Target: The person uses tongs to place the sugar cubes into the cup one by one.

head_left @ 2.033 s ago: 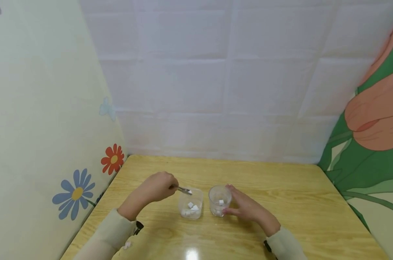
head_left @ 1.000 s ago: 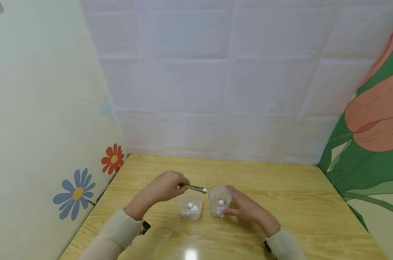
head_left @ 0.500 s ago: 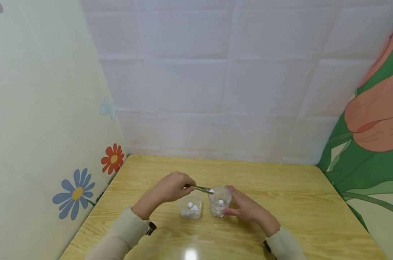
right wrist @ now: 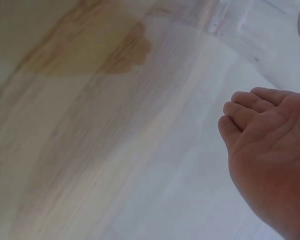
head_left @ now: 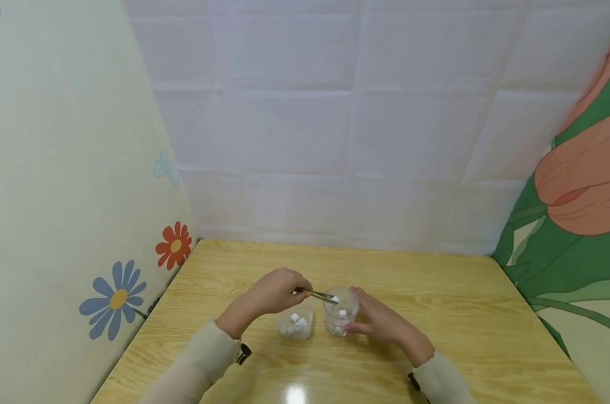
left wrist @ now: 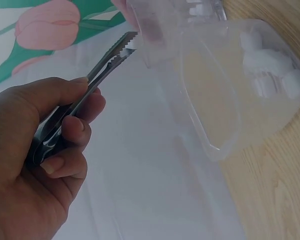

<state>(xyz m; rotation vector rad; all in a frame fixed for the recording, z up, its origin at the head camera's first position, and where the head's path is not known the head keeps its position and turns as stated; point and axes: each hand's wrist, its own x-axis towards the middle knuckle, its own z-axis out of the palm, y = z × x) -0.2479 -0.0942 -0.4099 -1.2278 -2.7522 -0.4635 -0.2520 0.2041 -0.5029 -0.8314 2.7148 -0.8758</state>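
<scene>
In the head view my left hand (head_left: 274, 293) pinches a pair of small metal tongs (head_left: 319, 294). Their serrated tips hold a white cube (head_left: 335, 299) over the mouth of a clear glass (head_left: 336, 327). The left wrist view shows the tongs (left wrist: 104, 76) between thumb and curled fingers. My right hand (head_left: 383, 320) holds the glass from its right side, thumb in front and fingers behind. Another white cube (head_left: 342, 313) shows inside the glass. Left of it, below my left hand, stands a clear plastic container (left wrist: 205, 110) with several white cubes (left wrist: 270, 62).
Everything stands on a wood-grain table (head_left: 436, 303). A white sheet (head_left: 305, 140) hangs behind its far edge. Flower-printed panels (head_left: 118, 300) flank the left side, and a panel with a large tulip (head_left: 587, 174) flanks the right.
My left hand has moved right, carrying the cube in the tongs from above the plastic container to over the glass's mouth. My right hand and the glass have stayed in place.
</scene>
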